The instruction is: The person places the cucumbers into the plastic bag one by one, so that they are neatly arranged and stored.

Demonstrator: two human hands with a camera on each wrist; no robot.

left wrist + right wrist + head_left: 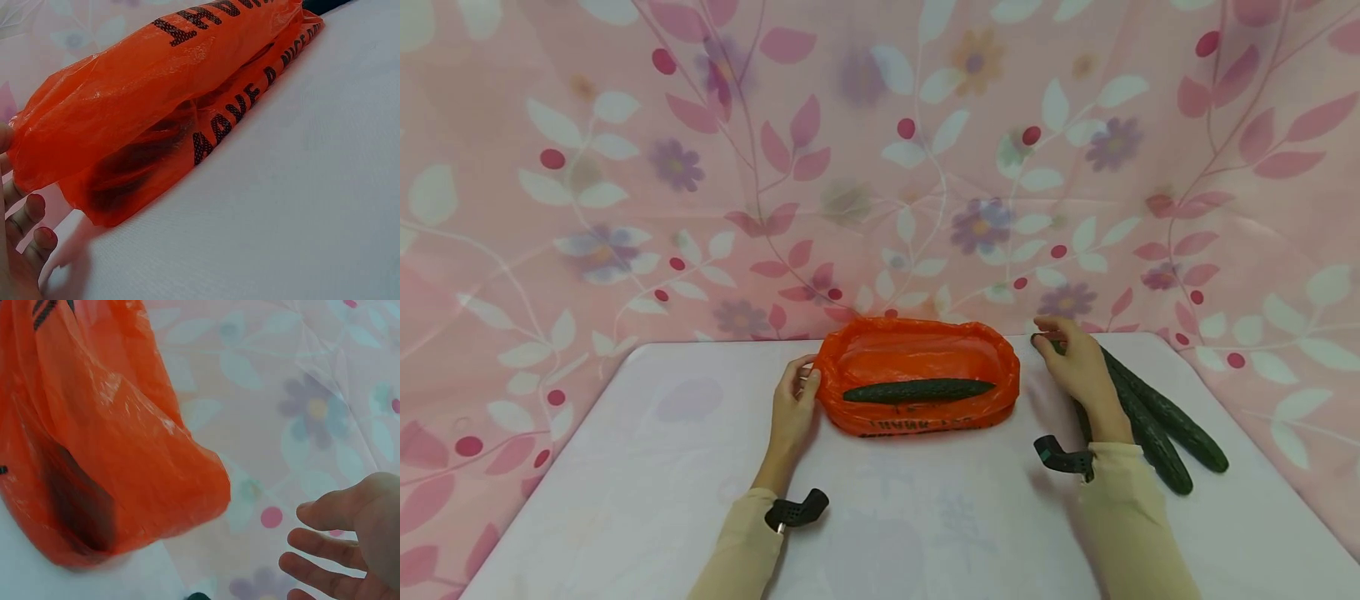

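An orange plastic bag (925,425) lies with its mouth spread wide, and one cucumber (917,390) rests lengthwise inside. My left hand (793,408) pinches the bag's left rim; in the left wrist view its lower fingers (26,219) are spread off the plastic. Dark shapes show through the bag's side in both wrist views. My right hand (1081,371) is over the upper ends of the cucumbers (1176,417) at the right, partly hiding them. In the right wrist view its loosely bent fingers (322,575) have nothing between them.
A white-covered table (910,533) carries the bag and the cucumbers. Behind its far edge hangs a pink floral cloth (865,192). Each wrist wears a black camera mount, one on the left (797,510) and one on the right (1063,457).
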